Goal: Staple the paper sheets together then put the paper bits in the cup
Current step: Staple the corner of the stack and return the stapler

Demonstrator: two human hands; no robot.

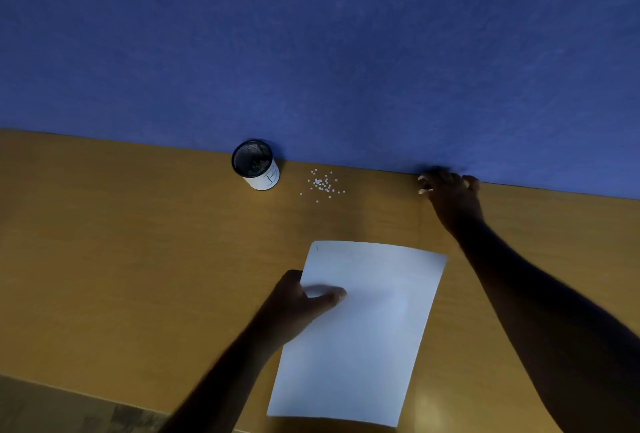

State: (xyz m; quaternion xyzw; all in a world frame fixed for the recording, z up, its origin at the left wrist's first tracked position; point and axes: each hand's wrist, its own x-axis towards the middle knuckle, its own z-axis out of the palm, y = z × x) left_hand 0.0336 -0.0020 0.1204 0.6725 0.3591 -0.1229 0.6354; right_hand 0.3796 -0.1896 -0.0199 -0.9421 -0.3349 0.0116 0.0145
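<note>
White paper sheets [363,328] lie stacked on the wooden desk, with a small dark mark near their top left corner. My left hand [301,301] pinches the stack's left edge, thumb on top. A black mesh cup [256,166] with a white label stands at the back of the desk against the blue partition. Several small white paper bits [322,185] are scattered just right of the cup. My right hand [450,195] reaches to the desk's back edge, right of the bits, fingers curled downward. A dark blur sits under its fingertips, and I cannot make out what it is.
The blue partition [311,51] rises along the back of the wooden desk [138,259]. The desk's front edge runs across the lower left, with floor below it.
</note>
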